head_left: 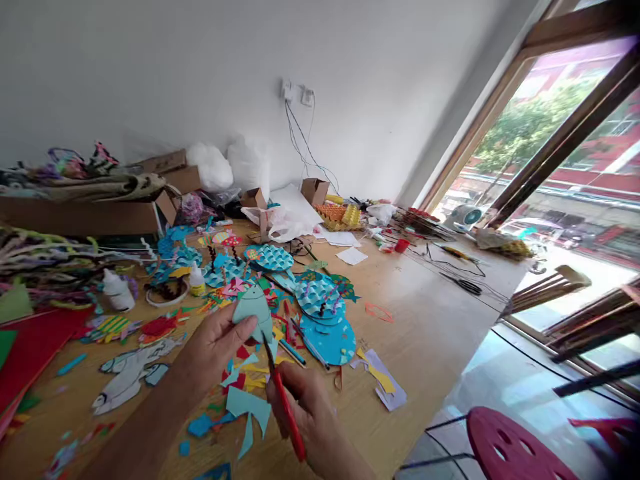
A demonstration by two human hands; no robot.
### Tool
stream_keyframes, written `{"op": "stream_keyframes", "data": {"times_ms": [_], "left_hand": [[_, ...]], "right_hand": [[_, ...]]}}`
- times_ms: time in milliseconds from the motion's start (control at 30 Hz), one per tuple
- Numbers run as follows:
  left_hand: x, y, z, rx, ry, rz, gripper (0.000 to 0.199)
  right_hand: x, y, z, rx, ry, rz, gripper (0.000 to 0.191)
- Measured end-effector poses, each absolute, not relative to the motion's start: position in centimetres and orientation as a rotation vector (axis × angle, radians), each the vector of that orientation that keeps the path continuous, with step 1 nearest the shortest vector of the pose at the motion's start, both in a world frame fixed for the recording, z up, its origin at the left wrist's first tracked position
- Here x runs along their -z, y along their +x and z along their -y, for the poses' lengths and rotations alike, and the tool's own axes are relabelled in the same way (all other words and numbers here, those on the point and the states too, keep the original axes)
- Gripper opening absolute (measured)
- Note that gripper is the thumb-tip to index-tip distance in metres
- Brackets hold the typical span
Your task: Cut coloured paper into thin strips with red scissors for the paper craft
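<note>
Paper fish: the light-blue paper fish with drawn lines is hanging tilted above the worktable, between the two hands.
Left hand: the thumb and fingers of this hand are pinching the fish by its lower left side.
Right hand: the fingers of this hand are gripping the red-handled scissors.
Blades: they are pointing up at the fish's lower edge; from here I cannot tell surely how deep they are biting.
Cutting: I judge the person is trimming the fish's outline; the next move is calling for a steady pinch and small turning of the paper.
Offcuts: light-blue paper scraps are lying below the hands.
</note>
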State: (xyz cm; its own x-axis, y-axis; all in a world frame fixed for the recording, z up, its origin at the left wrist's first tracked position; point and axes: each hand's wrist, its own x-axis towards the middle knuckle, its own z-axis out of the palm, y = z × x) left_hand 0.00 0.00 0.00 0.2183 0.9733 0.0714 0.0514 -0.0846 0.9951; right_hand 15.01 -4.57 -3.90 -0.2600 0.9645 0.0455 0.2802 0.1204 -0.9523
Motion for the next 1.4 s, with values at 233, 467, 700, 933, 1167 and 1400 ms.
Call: {"op": "stream_keyframes", "data": {"times_ms": [233, 467, 700, 933, 1167, 1400], "left_hand": [[-0.11, -0.06, 0.06, -1.068, 1.399, -1.069, 0.018], [-0.65, 0.0, 0.33, -1.039, 1.412, -1.038, 0.017], [-0.59, -0.07, 0.22, -1.025, 1.435, -1.017, 0.017], [-0.6, -0.2, 0.23, -1.049, 1.406, -1.006, 0.014], [-0.69, -0.12, 0.2, -1.052, 1.411, -1.012, 0.015], [-0.77, 0.12, 0.17, -1.128, 1.479, -1.046, 0.015]], "right_hand": [[3.99, 15.33, 4.67, -1.181, -1.203, 1.692, 0.033], [4.01, 15.32, 4.55, -1.165, -1.212, 1.7, 0.033], [4.0, 15.47, 4.6, -1.131, -1.22, 1.722, 0.035], [3.97, 15.5, 4.48, -1.164, -1.197, 1.715, 0.034], [4.09, 15.53, 4.47, -1.257, -1.17, 1.676, 0.028], [4.29, 15.43, 4.54, -1.275, -1.167, 1.652, 0.029]]}}
